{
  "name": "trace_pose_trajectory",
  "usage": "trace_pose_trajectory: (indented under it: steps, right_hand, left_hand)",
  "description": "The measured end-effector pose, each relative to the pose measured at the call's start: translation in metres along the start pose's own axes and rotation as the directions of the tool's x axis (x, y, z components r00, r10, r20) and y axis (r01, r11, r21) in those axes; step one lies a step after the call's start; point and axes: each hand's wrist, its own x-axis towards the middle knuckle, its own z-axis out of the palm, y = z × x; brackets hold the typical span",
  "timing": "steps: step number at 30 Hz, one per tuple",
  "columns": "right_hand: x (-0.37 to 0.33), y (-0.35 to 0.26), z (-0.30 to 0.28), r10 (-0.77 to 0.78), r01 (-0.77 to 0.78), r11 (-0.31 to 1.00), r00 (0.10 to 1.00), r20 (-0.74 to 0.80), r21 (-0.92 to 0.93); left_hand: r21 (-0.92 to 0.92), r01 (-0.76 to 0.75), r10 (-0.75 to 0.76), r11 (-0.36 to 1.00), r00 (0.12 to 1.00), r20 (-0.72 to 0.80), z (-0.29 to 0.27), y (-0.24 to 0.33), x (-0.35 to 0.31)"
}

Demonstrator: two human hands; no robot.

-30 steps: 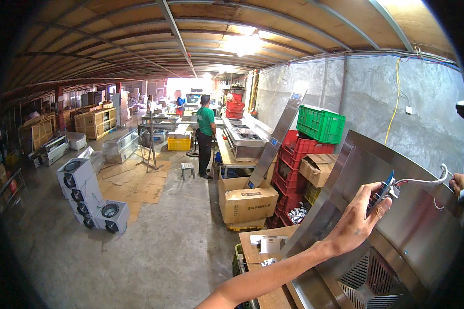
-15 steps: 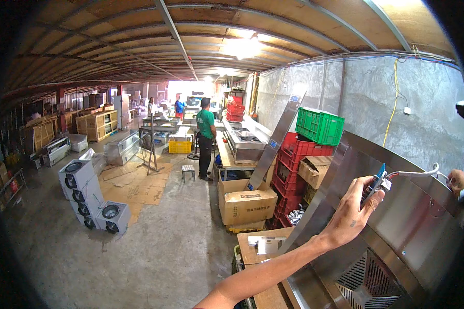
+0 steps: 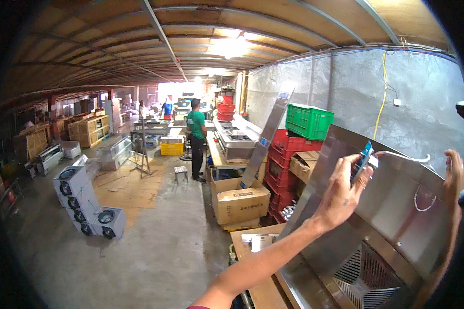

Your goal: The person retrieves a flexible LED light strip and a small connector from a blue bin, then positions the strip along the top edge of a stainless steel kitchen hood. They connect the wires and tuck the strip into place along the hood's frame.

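Observation:
My left hand (image 3: 340, 189) reaches in from the lower middle, closed around a small blue-and-dark tool (image 3: 365, 154) whose exact kind I cannot make out. Beside its tip is a small white piece (image 3: 372, 162), from which a white cable (image 3: 404, 156) runs right along the upper edge of a stainless steel hood-like panel (image 3: 384, 206). A slatted vent (image 3: 365, 275) sits low in the panel. At the far right, my right hand (image 3: 452, 172) is raised by the panel's edge, fingers pointing up and apparently holding nothing. A white curve on the steel may be a reflection.
Red crates (image 3: 279, 177), a green crate (image 3: 309, 122) and a cardboard box (image 3: 241, 203) stand beyond the panel. A person in green (image 3: 196, 134) stands by a workbench. White fan units (image 3: 80, 201) rest on the floor at left. A yellow cable (image 3: 383, 98) hangs on the wall.
My right hand has come further into view and its fingers now point upward. The left hand has shifted slightly left and up in the picture, still gripping the blue tool. The view has turned slightly.

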Motion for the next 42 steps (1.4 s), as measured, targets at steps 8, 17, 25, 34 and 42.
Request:
trace_pose_trajectory:
  steps: [8,17,25,34,42]
  right_hand:
    - [-0.178,-0.072,0.053,0.842,-0.628,0.482,0.526,-0.123,0.612]
    - [-0.178,-0.08,0.096,0.742,-0.587,0.008,0.546,0.389,0.809]
    - [-0.271,-0.087,0.058,0.821,-0.742,0.481,0.568,0.055,0.467]
    - [-0.366,-0.121,-0.008,0.44,-0.747,0.665,0.399,0.804,0.007]
    - [-0.124,-0.079,-0.121,0.334,-0.273,0.801,0.942,-0.019,0.532]
  left_hand:
    - [0.054,-0.156,0.158,0.986,0.987,-0.037,0.013,-0.002,0.03]
    - [0.419,-0.32,0.368,0.85,0.929,-0.039,0.032,0.003,0.057]
    - [0.359,-0.523,0.371,0.773,0.832,0.413,0.096,0.028,0.158]
    - [0.205,-0.69,0.259,0.694,0.506,0.823,0.25,0.026,0.208]
    - [0.162,-0.531,0.046,0.832,0.357,0.933,0.271,0.028,0.211]
